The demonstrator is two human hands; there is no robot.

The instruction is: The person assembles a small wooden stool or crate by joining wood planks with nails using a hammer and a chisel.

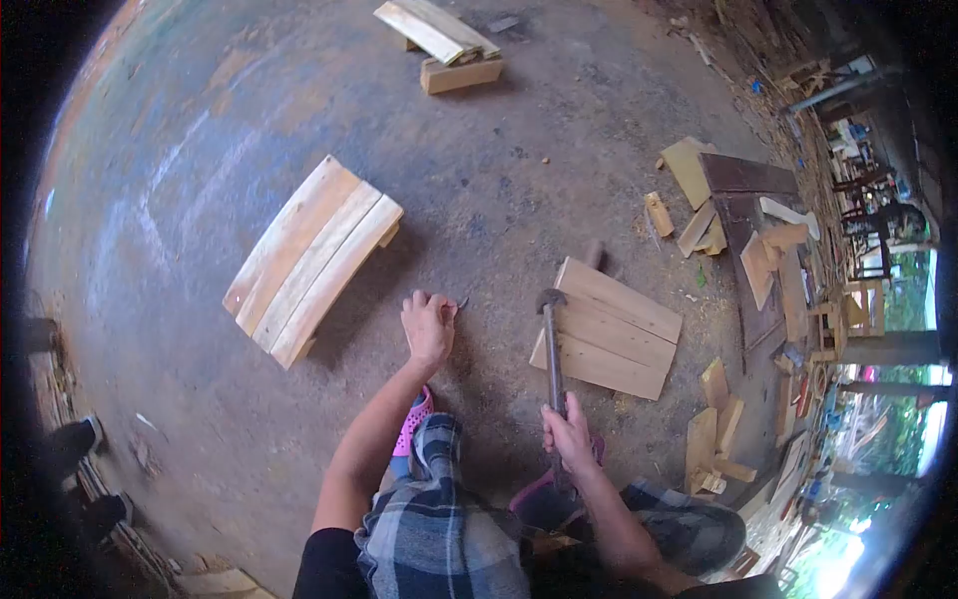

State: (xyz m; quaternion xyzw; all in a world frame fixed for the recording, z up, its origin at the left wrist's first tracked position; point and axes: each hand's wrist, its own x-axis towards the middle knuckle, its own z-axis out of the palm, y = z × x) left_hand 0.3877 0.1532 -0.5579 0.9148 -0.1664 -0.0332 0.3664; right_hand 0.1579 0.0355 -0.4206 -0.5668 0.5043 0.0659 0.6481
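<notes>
Head view of a person crouched over a concrete floor point(479, 180). The right hand point(569, 435) is clenched around the lower end of a hammer point(552, 344). The shaft runs straight up and away from this grip. The hammer head point(550, 298) lies at the far end, over the near-left edge of a flat slatted panel point(619, 334) that rests on the floor just beyond and to the right of the grip. The left hand point(428, 329) is set down on the floor to the left of the hammer head and level with it, well apart from the right grip. Its fingers are curled shut, and a small dark piece point(462, 300) pokes out at the thumb side, pinched there as far as can be seen and too small to identify. A curved slatted panel point(314, 258) lies beyond and to the left of the left grip, apart from it. A second curved panel point(436, 28) leans on a wooden block point(461, 75) far beyond both hands. Wood offcuts point(714, 429) lie to the right of the right grip, and a pink shoe point(414, 424) sits below the left wrist.
</notes>
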